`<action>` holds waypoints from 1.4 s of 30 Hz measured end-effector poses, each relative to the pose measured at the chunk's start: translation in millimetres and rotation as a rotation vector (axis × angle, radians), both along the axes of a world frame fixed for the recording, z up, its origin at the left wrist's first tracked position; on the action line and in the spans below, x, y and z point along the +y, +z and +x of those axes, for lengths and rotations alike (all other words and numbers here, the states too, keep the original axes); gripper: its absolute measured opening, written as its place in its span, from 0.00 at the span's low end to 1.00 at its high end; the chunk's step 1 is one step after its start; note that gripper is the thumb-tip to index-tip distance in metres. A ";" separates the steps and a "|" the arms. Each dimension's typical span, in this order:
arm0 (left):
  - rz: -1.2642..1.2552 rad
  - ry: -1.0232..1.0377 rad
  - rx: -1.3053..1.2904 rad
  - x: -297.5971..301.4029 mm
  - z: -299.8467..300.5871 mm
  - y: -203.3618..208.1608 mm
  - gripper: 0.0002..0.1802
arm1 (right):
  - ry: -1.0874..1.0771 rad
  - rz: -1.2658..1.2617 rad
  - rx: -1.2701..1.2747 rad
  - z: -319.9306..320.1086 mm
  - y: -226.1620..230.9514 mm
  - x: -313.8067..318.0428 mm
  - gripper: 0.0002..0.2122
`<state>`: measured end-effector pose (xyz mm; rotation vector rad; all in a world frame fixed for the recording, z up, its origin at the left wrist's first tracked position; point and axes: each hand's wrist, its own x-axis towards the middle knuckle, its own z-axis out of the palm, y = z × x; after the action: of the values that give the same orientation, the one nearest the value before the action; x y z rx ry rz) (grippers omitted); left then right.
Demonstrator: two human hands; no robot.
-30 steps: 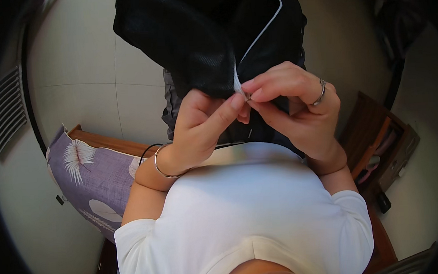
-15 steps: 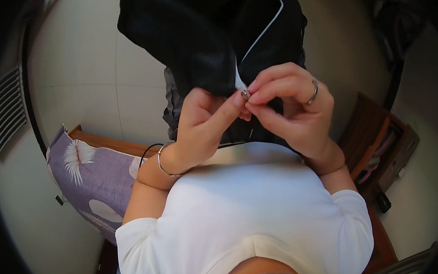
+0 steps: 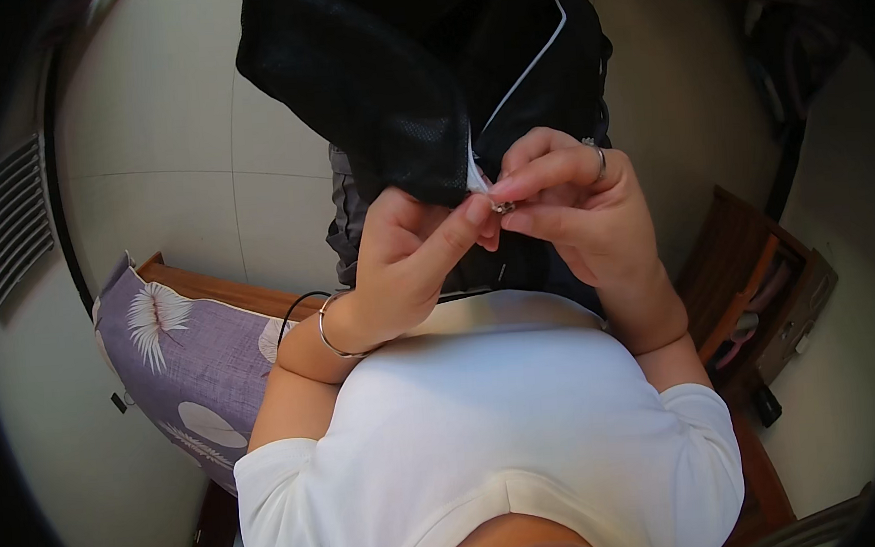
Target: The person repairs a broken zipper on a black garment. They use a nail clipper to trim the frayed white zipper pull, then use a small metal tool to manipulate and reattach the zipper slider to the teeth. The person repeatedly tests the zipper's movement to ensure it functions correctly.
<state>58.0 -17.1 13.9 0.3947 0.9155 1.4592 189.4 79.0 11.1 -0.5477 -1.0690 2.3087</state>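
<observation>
A black garment point(image 3: 366, 87) with thin white piping point(image 3: 555, 28) lies over my lap. At its near corner, a white strip point(image 3: 476, 176) shows beside a small silvery metal piece point(image 3: 503, 207); its exact kind is too small to make out. My left hand point(image 3: 411, 250), with a bracelet at the wrist, is closed on the garment's corner, the thumb touching the metal piece. My right hand point(image 3: 584, 204), wearing a ring, pinches that piece between thumb and fingers. The fingers under the corner are partly hidden.
Grey trousers point(image 3: 346, 219) show beneath the garment. To the left, a purple patterned cloth point(image 3: 202, 358) covers wooden furniture point(image 3: 228, 286). On the right stands a wooden cabinet point(image 3: 726, 246) with an open compartment holding small items. Pale tiles point(image 3: 148, 121) make up the floor.
My right hand has shifted slightly, its index finger now straighter and the ring turned more into view. The metal piece sits a little lower and further right. My left hand has barely moved.
</observation>
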 end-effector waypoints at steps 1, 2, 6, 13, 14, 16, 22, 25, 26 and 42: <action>0.024 0.002 -0.006 0.4 -0.2 -1.7 0.07 | -0.038 -0.005 -0.025 -0.7 1.5 -1.2 0.07; 0.047 0.005 -0.012 0.5 -0.5 -4.4 0.06 | -0.074 -0.011 -0.049 -1.3 3.1 -1.9 0.07; 0.063 0.014 -0.006 -0.5 -0.7 -5.5 0.06 | -0.038 0.095 -0.126 3.8 11.3 2.7 0.07; 0.095 0.003 0.015 -1.1 1.3 -6.5 0.05 | -0.049 0.181 -0.127 3.6 8.9 -1.9 0.06; 0.100 -0.001 0.020 -0.9 0.3 -7.4 0.05 | -0.051 0.205 -0.118 3.5 7.3 -2.2 0.06; 0.101 -0.007 0.025 -1.7 0.2 -7.9 0.05 | -0.056 0.226 -0.114 3.0 6.7 -2.6 0.06; 0.122 -0.012 0.037 -3.0 -1.0 -8.2 0.05 | -0.055 0.185 -0.159 1.2 7.6 -4.3 0.05; 0.132 -0.009 0.056 -2.9 -0.5 -9.0 0.05 | -0.054 0.191 -0.192 1.3 8.0 -5.7 0.05; 0.129 -0.001 0.063 -3.0 -0.2 -8.9 0.05 | -0.054 0.206 -0.199 1.3 8.3 -5.6 0.05; 0.136 -0.011 0.119 -2.8 0.5 -6.2 0.05 | -0.152 0.481 -0.210 1.5 10.2 -5.9 0.07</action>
<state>58.5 -19.9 7.7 0.5910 0.9097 1.5049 190.9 73.1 21.3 -0.6556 -1.5624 1.8022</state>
